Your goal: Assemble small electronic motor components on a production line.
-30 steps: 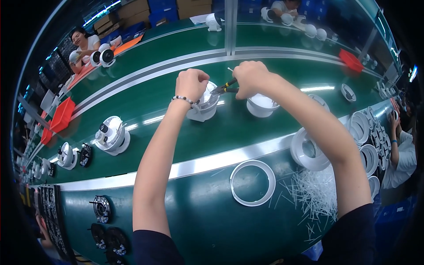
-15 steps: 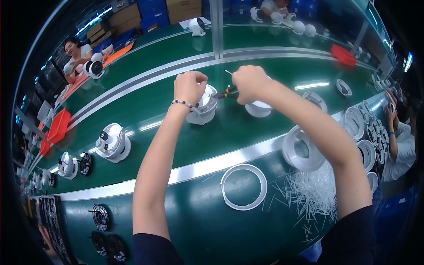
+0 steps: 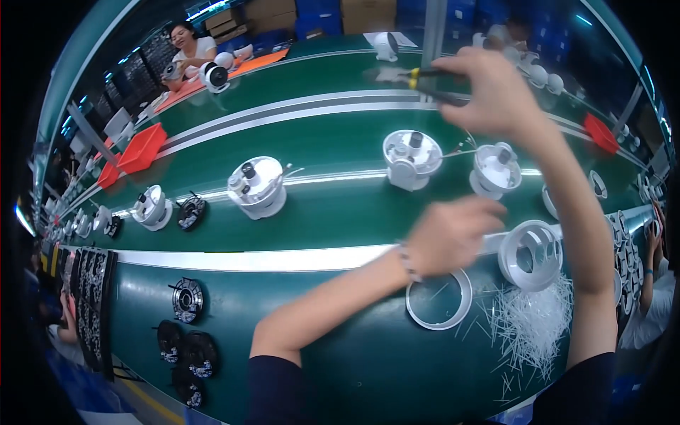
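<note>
White plastic housing [image 3: 411, 157] sits on the green belt [image 3: 333, 212] w/ thin wires sticking out its right side, just left of a second white housing [image 3: 496, 170]; that's the unit nearest your tool. Your right hand [image 3: 499, 92] is raised above & behind both, fingers closed round a yellow-handled cutter [image 3: 425, 76] pointing left; can't tell if the cutter jaws are open, too blurred. Your left hand [image 3: 453, 234] hangs lower, over the silver rail [image 3: 283, 258], fingers loosely curled, holding nothing I can make out, just above the white ring [image 3: 439, 301] lying on the near belt. To do the step well, I'd judge: steady the housing w/ the left hand first, palm on the rim, not on the centre post, so it doesn't spin or slide on the belt. Bring the cutter in low from the right, where the wire ends show, and keep the tips clear of the neighbouring housing, which stands close. Clip square & close, one wire at a time. Heap of white offcuts [image 3: 531, 322] lies by the open white shell [image 3: 531, 253] on your right; drop trimmings there, not on the belt. Another housing [image 3: 256, 185] waits further left, well apart, so no rush.
</note>
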The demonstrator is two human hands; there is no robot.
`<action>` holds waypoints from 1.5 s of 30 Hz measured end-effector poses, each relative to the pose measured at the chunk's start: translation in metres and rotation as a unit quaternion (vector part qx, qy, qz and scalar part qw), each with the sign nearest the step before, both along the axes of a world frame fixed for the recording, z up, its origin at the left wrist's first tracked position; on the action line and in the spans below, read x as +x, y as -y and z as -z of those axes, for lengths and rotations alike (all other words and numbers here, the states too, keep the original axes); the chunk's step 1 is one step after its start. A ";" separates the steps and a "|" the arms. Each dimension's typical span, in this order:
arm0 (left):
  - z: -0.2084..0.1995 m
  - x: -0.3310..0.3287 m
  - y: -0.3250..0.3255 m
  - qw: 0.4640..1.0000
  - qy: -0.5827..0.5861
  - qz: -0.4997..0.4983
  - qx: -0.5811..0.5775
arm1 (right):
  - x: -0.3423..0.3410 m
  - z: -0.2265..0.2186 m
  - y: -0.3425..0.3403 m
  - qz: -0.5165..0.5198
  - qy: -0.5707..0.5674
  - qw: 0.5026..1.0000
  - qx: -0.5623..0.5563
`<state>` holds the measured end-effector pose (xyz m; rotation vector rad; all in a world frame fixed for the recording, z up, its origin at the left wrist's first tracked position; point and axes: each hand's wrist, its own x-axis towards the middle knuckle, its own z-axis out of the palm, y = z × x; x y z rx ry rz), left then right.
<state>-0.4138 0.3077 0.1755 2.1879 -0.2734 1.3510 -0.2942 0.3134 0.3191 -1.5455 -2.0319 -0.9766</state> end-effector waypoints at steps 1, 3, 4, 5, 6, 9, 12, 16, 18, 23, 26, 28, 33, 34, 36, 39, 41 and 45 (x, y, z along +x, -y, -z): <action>-0.009 -0.021 -0.022 0.996 0.041 -0.064 0.039 | -0.007 0.007 -0.006 -0.003 0.003 1.000 -0.006; -0.021 -0.063 -0.081 0.959 0.125 -0.241 0.078 | -0.023 0.017 -0.017 0.002 -0.073 0.992 -0.106; -0.028 -0.084 -0.105 0.945 0.099 -0.308 0.038 | -0.030 0.025 -0.023 0.015 -0.087 0.989 -0.120; -0.028 -0.109 -0.134 0.913 0.063 -0.401 0.029 | -0.045 0.032 -0.030 0.013 -0.095 0.984 -0.149; -0.023 -0.131 -0.163 0.888 -0.022 -0.456 0.051 | -0.065 0.032 -0.031 0.054 -0.103 0.965 -0.236; -0.006 -0.169 -0.223 0.814 -0.303 -0.496 0.019 | -0.100 0.064 -0.047 0.083 -0.036 0.951 -0.295; 0.000 -0.141 -0.232 0.752 -0.471 -0.457 -0.054 | -0.112 0.084 -0.049 0.076 -0.048 0.946 -0.313; 0.008 -0.122 -0.242 0.714 -0.542 -0.435 -0.085 | -0.145 0.101 -0.051 0.058 -0.026 0.942 -0.330; 0.015 -0.127 -0.257 0.756 -0.510 -0.399 -0.098 | -0.157 0.107 -0.055 0.048 -0.006 0.947 -0.318; 0.013 -0.147 -0.243 0.843 -0.376 -0.370 -0.104 | -0.147 0.125 -0.079 0.099 -0.029 0.961 -0.255; 0.009 -0.162 -0.229 0.855 -0.363 -0.352 -0.116 | -0.143 0.126 -0.084 0.157 -0.008 0.951 -0.265; 0.010 -0.165 -0.227 0.856 -0.372 -0.336 -0.127 | -0.144 0.128 -0.084 0.181 0.024 0.948 -0.260; 0.012 -0.167 -0.228 0.859 -0.376 -0.315 -0.145 | -0.150 0.120 -0.082 0.192 0.031 0.945 -0.261; 0.013 -0.169 -0.229 0.867 -0.363 -0.309 -0.145 | -0.152 0.118 -0.081 0.207 0.034 0.938 -0.276; 0.016 -0.171 -0.229 0.874 -0.352 -0.303 -0.147 | -0.151 0.113 -0.078 0.209 0.027 0.935 -0.286; 0.011 -0.171 -0.228 0.878 -0.350 -0.299 -0.131 | -0.151 0.109 -0.076 0.208 0.018 0.933 -0.292; 0.013 -0.169 -0.227 0.882 -0.347 -0.295 -0.123 | -0.152 0.110 -0.075 0.206 0.014 0.932 -0.297; 0.009 -0.168 -0.227 0.876 -0.363 -0.293 -0.122 | -0.155 0.110 -0.078 0.212 0.027 0.932 -0.292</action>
